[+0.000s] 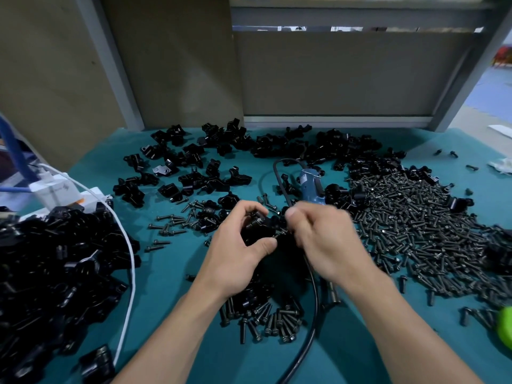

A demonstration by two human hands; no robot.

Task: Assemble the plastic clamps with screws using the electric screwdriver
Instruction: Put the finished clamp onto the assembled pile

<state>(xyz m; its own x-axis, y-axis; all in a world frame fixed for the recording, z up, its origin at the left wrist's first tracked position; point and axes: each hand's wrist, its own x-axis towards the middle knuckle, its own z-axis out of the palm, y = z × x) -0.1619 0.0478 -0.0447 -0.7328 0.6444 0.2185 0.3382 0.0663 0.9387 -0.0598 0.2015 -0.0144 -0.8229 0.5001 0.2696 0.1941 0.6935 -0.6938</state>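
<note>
While the left hand cupped a black plastic clamp just above the teal mat, fingers curled over its top and thumb tucked under, the right hand was right against it, fingertips bunched in a pinch on what looked like a screw. Motion blur kept me from being sure.

That clamp looked light, rigid and glossy, so likely slippery. A grip round the body, leaving the screw hole open, seemed the sound choice. The screw was small and easy to fumble, so best pinched near the head.

The blue electric screwdriver lay just beyond the hands, unheld, and its black cable ran under the right wrist, a likely snag. A big screw pile spread to the right, loose clamps sat behind, a heaped clamp pile was on the left with a white cable draped beside it, and more screws lay scattered below the wrists.
</note>
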